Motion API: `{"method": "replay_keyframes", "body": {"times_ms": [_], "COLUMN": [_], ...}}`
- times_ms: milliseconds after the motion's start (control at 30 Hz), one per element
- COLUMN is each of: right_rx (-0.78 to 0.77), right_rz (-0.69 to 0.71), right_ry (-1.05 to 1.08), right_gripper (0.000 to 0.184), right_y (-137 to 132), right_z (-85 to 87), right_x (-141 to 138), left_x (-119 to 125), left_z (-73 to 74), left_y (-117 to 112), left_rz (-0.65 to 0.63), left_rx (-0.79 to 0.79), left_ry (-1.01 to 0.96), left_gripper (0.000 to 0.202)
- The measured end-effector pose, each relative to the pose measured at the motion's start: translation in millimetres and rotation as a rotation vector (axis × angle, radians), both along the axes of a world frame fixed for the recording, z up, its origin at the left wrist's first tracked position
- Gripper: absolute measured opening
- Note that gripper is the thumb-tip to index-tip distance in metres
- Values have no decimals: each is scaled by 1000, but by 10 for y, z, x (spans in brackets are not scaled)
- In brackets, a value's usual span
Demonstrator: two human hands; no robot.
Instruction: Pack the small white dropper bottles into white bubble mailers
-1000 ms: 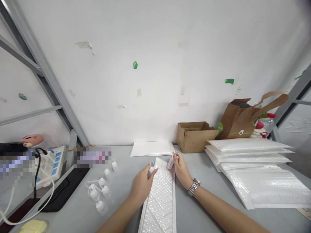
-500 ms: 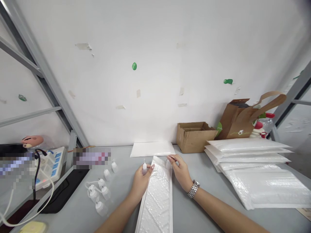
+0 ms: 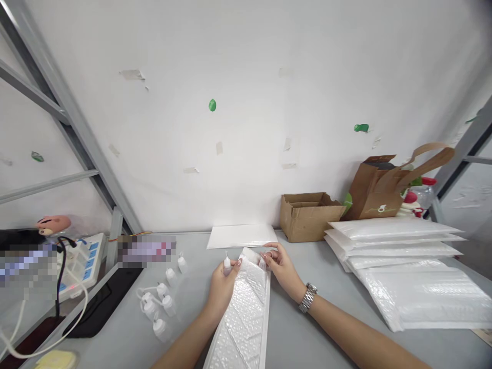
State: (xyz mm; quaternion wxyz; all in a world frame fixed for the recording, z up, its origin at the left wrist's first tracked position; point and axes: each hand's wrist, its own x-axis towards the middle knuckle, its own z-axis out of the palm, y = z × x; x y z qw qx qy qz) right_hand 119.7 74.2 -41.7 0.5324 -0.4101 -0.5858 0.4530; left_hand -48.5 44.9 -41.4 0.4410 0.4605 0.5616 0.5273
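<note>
A white bubble mailer (image 3: 246, 312) lies lengthwise in front of me, its far end raised between my hands. My left hand (image 3: 224, 277) is closed on the mailer's left edge, thumb on top. A small clear needle-tip bottle (image 3: 227, 265) stands upright in the same grip. With pinched fingers, my right hand (image 3: 277, 264) grips the mailer's far right corner by the opening. What lies inside the mailer is hidden. Several more needle-tip bottles (image 3: 168, 304) with white caps stand on the table to the left.
Stacked padded mailers (image 3: 395, 251) fill the right side. An open cardboard box (image 3: 312, 218) and a brown paper bag (image 3: 378, 189) stand by the wall. Flat white sheets (image 3: 242, 237) lie at the back. A power strip (image 3: 82, 264) with cables and a dark phone-like slab (image 3: 102, 302) occupy the left.
The mailer's near end has swung a little left. My right fingers have shifted slightly at the mailer's far corner, while my left hand still grips the bottle and mailer.
</note>
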Motion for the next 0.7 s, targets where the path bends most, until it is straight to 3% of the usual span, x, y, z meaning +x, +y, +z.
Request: {"method": "replay_keyframes", "body": {"times_ms": [200, 700], "right_rx": [-2, 119], "right_rz": [36, 130], "right_ry": [-109, -290], "right_gripper": [28, 44], "right_y": [-18, -62], "right_z": [14, 84], "right_x": [-6, 4], "left_x": [-1, 11], "left_z": [26, 37], "left_y": [-20, -46], "left_rz": [25, 28], "left_rx": [5, 4], "left_ry": [-2, -52], "left_gripper": [43, 45]}}
